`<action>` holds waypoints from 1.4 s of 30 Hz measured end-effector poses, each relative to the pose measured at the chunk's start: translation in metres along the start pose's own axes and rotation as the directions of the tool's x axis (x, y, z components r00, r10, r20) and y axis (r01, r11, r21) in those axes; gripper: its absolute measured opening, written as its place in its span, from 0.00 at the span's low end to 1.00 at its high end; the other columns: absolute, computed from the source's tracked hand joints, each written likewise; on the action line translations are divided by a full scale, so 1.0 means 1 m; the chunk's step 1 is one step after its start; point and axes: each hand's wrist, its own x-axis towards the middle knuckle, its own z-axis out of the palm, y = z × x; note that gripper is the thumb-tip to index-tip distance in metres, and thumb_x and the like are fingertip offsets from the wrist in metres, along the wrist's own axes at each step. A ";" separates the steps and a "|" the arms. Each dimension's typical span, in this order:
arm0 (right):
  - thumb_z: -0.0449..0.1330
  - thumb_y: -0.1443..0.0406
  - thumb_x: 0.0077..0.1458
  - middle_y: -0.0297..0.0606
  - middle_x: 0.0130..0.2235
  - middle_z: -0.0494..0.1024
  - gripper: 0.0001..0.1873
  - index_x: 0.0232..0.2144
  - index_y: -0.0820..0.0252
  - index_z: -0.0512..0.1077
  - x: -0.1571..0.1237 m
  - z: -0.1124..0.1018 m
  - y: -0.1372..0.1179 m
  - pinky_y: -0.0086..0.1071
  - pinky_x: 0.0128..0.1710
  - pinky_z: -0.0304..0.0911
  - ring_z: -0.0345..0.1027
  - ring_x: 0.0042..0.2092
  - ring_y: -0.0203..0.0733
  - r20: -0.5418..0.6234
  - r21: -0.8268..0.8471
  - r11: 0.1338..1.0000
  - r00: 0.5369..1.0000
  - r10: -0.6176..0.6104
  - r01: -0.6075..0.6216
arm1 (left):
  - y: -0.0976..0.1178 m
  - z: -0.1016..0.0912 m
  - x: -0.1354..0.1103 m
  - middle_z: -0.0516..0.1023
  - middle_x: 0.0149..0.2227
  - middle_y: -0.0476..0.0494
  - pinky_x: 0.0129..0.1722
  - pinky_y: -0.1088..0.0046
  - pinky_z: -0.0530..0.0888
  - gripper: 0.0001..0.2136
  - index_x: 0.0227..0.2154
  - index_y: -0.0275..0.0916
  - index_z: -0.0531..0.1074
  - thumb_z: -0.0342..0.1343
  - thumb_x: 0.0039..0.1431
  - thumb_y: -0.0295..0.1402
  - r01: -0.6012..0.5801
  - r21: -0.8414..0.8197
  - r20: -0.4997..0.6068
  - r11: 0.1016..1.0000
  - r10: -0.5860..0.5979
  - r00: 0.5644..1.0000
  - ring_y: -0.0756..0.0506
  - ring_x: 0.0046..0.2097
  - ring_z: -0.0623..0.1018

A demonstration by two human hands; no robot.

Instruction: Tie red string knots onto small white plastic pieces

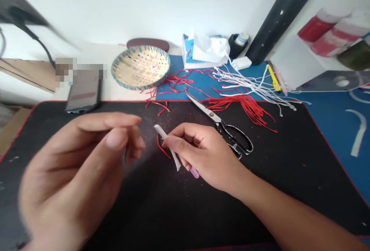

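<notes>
My right hand (pixel 202 154) pinches a short white cord (pixel 170 146) that angles out past its fingertips. A small lilac handle (pixel 194 173) sticks out below that hand. A loose red thread (pixel 161 147) lies on the black desk mat (pixel 173 212) just left of the cord. My left hand (pixel 83 166) hovers to the left, blurred, with its fingers curled close together; whether they hold anything is hidden. Steel scissors with black handles (pixel 222 123) lie open just beyond my right hand, beside a bundle of red threads (pixel 243 108). White cords (pixel 251 85) spread behind them.
A woven bamboo basket (pixel 123 69) stands behind the mat, near a phone (pixel 83 91) at its far left edge. Red thread scraps lie across a blue mat (pixel 202 85). A tissue box (pixel 189 52), a yellow marker (pixel 274 78) and a black tube (pixel 277 21) stand at the back.
</notes>
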 end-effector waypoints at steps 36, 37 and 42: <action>0.64 0.52 0.63 0.29 0.26 0.70 0.16 0.35 0.60 0.75 0.002 -0.009 0.009 0.27 0.25 0.59 0.64 0.26 0.33 0.060 -0.189 0.972 0.990 -0.129 0.138 | -0.029 0.003 0.028 0.78 0.29 0.46 0.27 0.76 0.64 0.13 0.35 0.38 0.85 0.73 0.54 0.43 0.160 0.042 0.329 0.986 -0.165 0.930 0.52 0.28 0.68; 0.64 0.53 0.63 0.30 0.27 0.71 0.15 0.35 0.60 0.75 0.002 -0.009 0.010 0.27 0.26 0.60 0.65 0.27 0.33 0.058 -0.227 0.962 0.988 -0.145 0.155 | -0.029 0.002 0.028 0.79 0.29 0.46 0.28 0.76 0.64 0.13 0.35 0.38 0.85 0.73 0.54 0.43 0.146 0.064 0.327 0.987 -0.159 0.932 0.52 0.28 0.68; 0.62 0.59 0.65 0.30 0.27 0.73 0.10 0.35 0.59 0.76 0.001 -0.007 0.012 0.28 0.28 0.58 0.65 0.28 0.34 0.031 -0.470 0.854 0.971 -0.235 0.222 | -0.028 0.002 0.027 0.80 0.31 0.45 0.30 0.75 0.66 0.13 0.36 0.38 0.85 0.71 0.56 0.43 0.081 0.153 0.337 0.985 -0.129 0.932 0.50 0.30 0.70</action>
